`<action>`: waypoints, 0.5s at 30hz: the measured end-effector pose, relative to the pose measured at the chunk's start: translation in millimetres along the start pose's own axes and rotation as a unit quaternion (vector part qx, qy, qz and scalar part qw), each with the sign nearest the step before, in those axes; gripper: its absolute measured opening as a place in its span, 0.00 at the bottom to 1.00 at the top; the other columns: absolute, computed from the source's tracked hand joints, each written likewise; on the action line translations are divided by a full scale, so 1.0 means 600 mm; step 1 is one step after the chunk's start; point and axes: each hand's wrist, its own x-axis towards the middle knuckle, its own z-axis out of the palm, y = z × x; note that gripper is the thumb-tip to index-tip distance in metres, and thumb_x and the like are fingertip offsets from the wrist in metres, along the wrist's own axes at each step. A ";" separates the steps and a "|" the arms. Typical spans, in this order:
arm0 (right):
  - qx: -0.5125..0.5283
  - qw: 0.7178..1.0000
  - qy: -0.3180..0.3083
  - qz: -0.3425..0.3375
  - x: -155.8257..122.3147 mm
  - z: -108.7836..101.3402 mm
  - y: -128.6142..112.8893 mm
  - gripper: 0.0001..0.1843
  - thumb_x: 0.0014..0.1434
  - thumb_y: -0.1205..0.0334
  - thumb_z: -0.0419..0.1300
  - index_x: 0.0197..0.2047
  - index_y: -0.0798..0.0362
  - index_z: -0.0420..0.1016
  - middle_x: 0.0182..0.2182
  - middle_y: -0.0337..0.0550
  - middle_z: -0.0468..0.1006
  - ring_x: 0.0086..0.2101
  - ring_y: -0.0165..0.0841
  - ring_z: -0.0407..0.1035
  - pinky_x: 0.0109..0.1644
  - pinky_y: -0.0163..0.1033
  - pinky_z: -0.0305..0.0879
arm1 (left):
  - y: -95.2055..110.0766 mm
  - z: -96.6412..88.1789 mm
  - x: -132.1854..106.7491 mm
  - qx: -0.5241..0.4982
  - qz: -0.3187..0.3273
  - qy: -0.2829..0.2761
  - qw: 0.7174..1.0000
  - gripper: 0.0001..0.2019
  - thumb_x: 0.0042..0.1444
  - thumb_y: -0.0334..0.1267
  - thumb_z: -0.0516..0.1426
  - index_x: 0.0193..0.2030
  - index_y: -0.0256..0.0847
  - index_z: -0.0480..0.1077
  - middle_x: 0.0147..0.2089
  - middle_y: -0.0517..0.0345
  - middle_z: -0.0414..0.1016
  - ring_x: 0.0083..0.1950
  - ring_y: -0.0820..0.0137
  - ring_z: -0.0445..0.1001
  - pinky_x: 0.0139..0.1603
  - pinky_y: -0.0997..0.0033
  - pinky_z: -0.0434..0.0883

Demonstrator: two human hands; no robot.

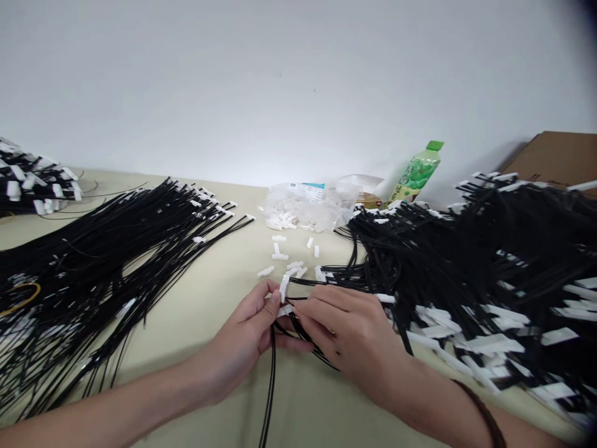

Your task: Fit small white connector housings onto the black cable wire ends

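My left hand (pixel 242 339) pinches a small white plastic connector (pixel 283 287) between thumb and fingertips at the table's middle front. My right hand (pixel 347 333) is closed on thin black cables (pixel 270 379) whose ends meet that connector; the cables trail down toward me. Several loose white connectors (pixel 289 264) lie on the beige table (pixel 224 280) just beyond my fingers.
A big bundle of black cables with white tags (pixel 466 280) fills the right side. Another black cable bundle (pixel 93 261) spreads across the left, a smaller pile (pixel 32 183) at far left. A clear bag of connectors (pixel 308 205), a green bottle (pixel 417 171) and a cardboard box (pixel 555 155) stand at the back.
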 end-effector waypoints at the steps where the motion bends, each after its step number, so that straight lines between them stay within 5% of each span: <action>1: 0.001 1.000 -0.001 0.003 0.001 -0.001 0.000 0.17 0.62 0.68 0.48 0.22 0.56 0.63 0.20 0.36 0.62 0.22 0.25 0.54 0.26 0.32 0.50 | 0.000 -0.001 0.000 -0.002 0.000 0.001 1.000 0.09 0.54 0.42 0.53 0.39 0.41 0.66 0.35 0.55 0.70 0.36 0.69 0.70 0.36 0.65 0.71; 8: -0.095 0.992 -0.009 -0.079 0.006 -0.023 -0.015 0.07 0.61 0.68 0.50 0.36 0.57 0.69 0.34 0.46 0.69 0.37 0.35 0.61 0.40 0.42 0.57 | 0.005 0.002 0.002 -0.039 0.003 0.068 0.997 0.05 0.53 0.36 0.55 0.36 0.38 0.67 0.34 0.57 0.70 0.34 0.74 0.69 0.35 0.76 0.68; 15: -0.103 0.978 -0.040 -0.176 0.004 -0.009 -0.033 0.14 0.61 0.74 0.45 0.31 0.58 0.71 0.33 0.45 0.70 0.39 0.36 0.61 0.45 0.45 0.56 | 0.012 0.006 0.000 -0.062 -0.024 0.104 0.992 0.03 0.52 0.33 0.55 0.29 0.37 0.67 0.26 0.61 0.69 0.28 0.77 0.67 0.32 0.79 0.64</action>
